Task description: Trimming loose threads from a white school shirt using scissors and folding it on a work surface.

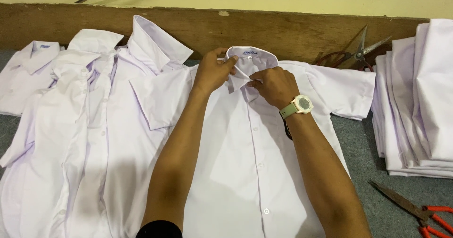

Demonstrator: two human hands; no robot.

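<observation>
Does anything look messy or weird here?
Mostly tidy. The shirts on the left lie rumpled in an overlapping heap with collars sticking up, unlike the neat folded stack on the right. Both hands, left and right, pinch the middle shirt's collar. Nothing looks spilled or torn.

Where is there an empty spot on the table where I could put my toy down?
One bare grey patch lies between the buttoned shirt and the folded stack, above the orange-handled scissors. A small grey bit shows at the left edge, below the small shirt. Everywhere else is crowded with white shirts, and both hands fill the collar.
</observation>
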